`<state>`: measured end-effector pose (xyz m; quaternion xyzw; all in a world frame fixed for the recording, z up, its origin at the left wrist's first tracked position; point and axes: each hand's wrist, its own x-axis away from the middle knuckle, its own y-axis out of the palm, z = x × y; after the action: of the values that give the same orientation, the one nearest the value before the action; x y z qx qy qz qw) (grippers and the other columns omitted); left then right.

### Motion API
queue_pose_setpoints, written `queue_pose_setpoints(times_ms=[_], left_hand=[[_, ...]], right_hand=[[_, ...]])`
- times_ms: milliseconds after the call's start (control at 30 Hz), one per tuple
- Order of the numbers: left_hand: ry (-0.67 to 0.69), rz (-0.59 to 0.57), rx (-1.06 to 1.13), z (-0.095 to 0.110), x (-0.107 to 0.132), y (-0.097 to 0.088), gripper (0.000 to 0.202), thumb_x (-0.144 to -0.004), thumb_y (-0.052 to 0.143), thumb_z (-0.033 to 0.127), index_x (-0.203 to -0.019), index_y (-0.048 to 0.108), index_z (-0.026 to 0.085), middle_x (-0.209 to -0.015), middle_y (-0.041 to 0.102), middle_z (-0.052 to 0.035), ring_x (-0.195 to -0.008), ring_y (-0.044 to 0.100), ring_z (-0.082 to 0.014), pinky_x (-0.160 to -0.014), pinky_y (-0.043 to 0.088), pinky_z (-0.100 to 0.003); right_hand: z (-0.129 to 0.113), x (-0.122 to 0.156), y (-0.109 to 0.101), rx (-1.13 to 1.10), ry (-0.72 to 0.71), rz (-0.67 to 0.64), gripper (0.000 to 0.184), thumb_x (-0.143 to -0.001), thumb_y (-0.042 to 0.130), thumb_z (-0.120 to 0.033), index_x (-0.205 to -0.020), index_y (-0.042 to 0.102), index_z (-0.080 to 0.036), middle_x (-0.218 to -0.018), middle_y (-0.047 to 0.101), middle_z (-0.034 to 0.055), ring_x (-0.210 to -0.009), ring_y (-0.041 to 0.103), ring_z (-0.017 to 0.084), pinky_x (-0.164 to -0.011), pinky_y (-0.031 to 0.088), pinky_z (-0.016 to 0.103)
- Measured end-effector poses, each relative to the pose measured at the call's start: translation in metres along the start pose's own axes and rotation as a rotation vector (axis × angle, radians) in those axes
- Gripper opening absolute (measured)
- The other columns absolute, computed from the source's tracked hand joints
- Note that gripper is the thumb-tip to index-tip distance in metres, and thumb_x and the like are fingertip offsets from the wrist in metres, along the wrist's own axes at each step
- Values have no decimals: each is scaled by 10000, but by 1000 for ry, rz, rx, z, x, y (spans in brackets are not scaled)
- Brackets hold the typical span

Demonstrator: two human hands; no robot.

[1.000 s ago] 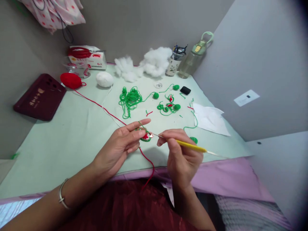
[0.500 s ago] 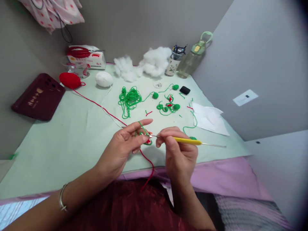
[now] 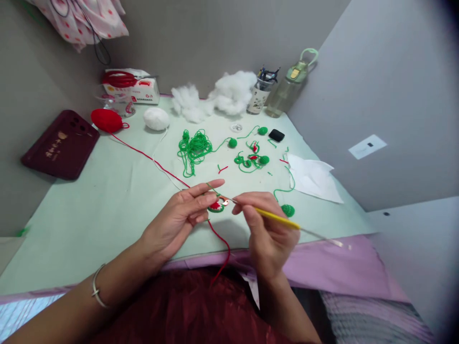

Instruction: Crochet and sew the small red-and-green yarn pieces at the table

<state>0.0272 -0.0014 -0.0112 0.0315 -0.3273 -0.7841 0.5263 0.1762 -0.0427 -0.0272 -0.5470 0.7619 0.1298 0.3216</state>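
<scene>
Between the thumb and fingers of my left hand (image 3: pixel 182 210) is a small crochet piece (image 3: pixel 215 207) in red, white and green, with an orange-coloured ring-like bit at its right edge. Green yarn runs over my raised left index finger. My right hand (image 3: pixel 267 227) grips a crochet hook (image 3: pixel 278 218) by its yellow handle, the metal tip reaching the top of the piece. From below my left hand a red strand (image 3: pixel 224 241) hangs toward my lap. Red and white strands lead from behind that hand to a red yarn ball (image 3: pixel 106 120) and a white yarn ball (image 3: pixel 156 119).
Loose green yarn (image 3: pixel 195 145) and small green crocheted balls lie mid-table. White stuffing (image 3: pixel 233 93), a pen cup (image 3: pixel 260 95) and a water bottle (image 3: pixel 288 91) stand at the back. A maroon phone-like case (image 3: pixel 60 145) leans at left; white paper (image 3: pixel 313 177) lies right.
My right hand has tilted the crochet hook, its rear end dropping lower. The crochet piece has turned to show more of its face, and my left fingers have closed slightly.
</scene>
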Motion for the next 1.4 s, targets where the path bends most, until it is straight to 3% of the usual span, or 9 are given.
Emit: queue_pose_setpoints(times_ms=[200, 533, 700, 800, 900, 1000, 1067, 1167, 1400], left_hand=[[219, 97, -177, -1, 4, 3, 476, -787, 779, 225, -1251, 686, 277, -807, 617, 23, -739, 548, -93, -729, 435, -205], [24, -9, -92, 9, 8, -6, 439, -802, 761, 252, -1235, 701, 208, -871, 669, -29, -737, 541, -120, -691, 413, -233], [121, 22, -131, 2, 9, -2, 445, -790, 775, 230, -1230, 705, 235, -853, 685, -12, -761, 577, -125, -768, 444, -244], [193, 49, -127, -6, 10, 4, 547, -788, 784, 210, -1311, 644, 284, -848, 687, 13, -800, 598, -120, -814, 454, -237], [55, -5, -9, -8, 9, 4, 498, -821, 759, 234, -1306, 646, 249, -885, 696, -6, -836, 613, -119, -823, 464, -229], [-58, -46, 62, -3, 6, -1, 390, -831, 746, 228, -1218, 704, 200, -921, 709, -29, -814, 609, -105, -802, 466, -209], [-24, -34, 40, 2, 6, -3, 353, -826, 749, 211, -1178, 726, 204, -923, 717, -25, -787, 602, -93, -785, 461, -197], [56, -25, -26, 3, 7, -1, 344, -806, 771, 211, -1147, 741, 238, -867, 718, -6, -800, 617, -107, -812, 463, -214], [101, 17, -85, -4, 6, 5, 355, -795, 789, 255, -1146, 739, 234, -927, 733, -14, -849, 631, -126, -856, 465, -244]], right_hand=[[-2, -6, 5, -224, 154, 68, 158, -929, 585, -161, -924, 732, -220, -808, 643, 15, -663, 589, 125, -615, 503, 307], [-1, -6, -5, -160, 104, 68, 144, -921, 589, -166, -907, 720, -225, -791, 658, 19, -659, 597, 141, -598, 512, 311], [-1, -2, -3, -236, 166, 21, 167, -953, 550, -194, -928, 712, -221, -779, 628, 14, -606, 580, 118, -565, 508, 286], [0, 6, 5, 25, 2, -5, 202, -927, 590, -155, -1024, 733, -261, -892, 669, 40, -766, 651, 154, -663, 560, 311], [2, 10, 8, 206, -191, 35, 282, -886, 634, -112, -1083, 735, -286, -980, 689, 54, -887, 662, 184, -740, 570, 339], [2, 5, 4, 20, -53, 93, 223, -911, 585, -112, -1008, 734, -248, -872, 678, 43, -770, 638, 167, -670, 549, 334], [2, 0, 1, -170, 89, 114, 191, -934, 556, -141, -945, 725, -230, -797, 645, 26, -664, 596, 140, -603, 517, 312], [1, -6, 1, -303, 145, 57, 154, -936, 577, -183, -925, 723, -228, -828, 665, 24, -678, 607, 135, -603, 518, 301], [-1, 1, 6, -18, 7, -56, 208, -930, 584, -123, -1038, 719, -240, -984, 727, 50, -913, 687, 177, -776, 590, 348]])
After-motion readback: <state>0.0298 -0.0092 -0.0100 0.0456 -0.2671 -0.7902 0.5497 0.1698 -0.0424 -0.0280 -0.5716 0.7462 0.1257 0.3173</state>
